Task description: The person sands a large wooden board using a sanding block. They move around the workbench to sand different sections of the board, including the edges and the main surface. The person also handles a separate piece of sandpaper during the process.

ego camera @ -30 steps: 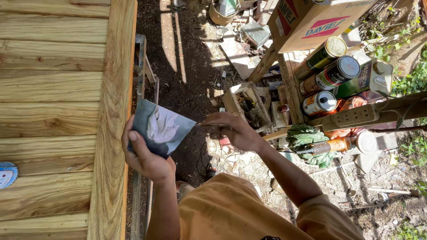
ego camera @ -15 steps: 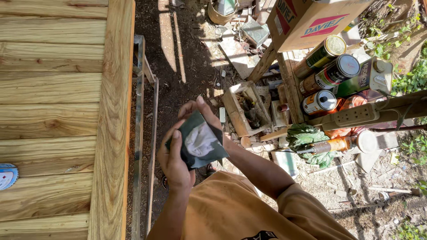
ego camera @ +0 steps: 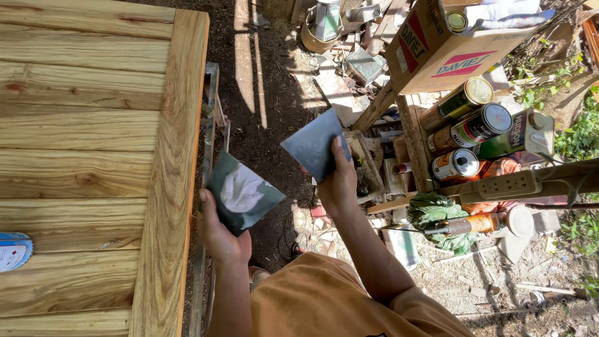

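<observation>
My left hand (ego camera: 219,236) grips a dark square sheet (ego camera: 243,192) with a pale worn patch in its middle, just off the edge of the wooden panel (ego camera: 93,143). My right hand (ego camera: 336,181) holds a second dark grey square sheet (ego camera: 312,142) by its lower corner, raised over the dirt ground. The two sheets are apart, about a hand's width between them. My orange shirt (ego camera: 337,299) fills the bottom of the view.
A blue and white round lid (ego camera: 14,249) lies at the panel's left edge. To the right stand several metal cans (ego camera: 474,125), a cardboard box (ego camera: 449,47), a green rag (ego camera: 440,212) and a beige power strip (ego camera: 505,185). Scrap litters the ground.
One second ago my left hand held the sheets alone; half a second ago both hands were together on them. Now the hands have parted, each with one sheet.
</observation>
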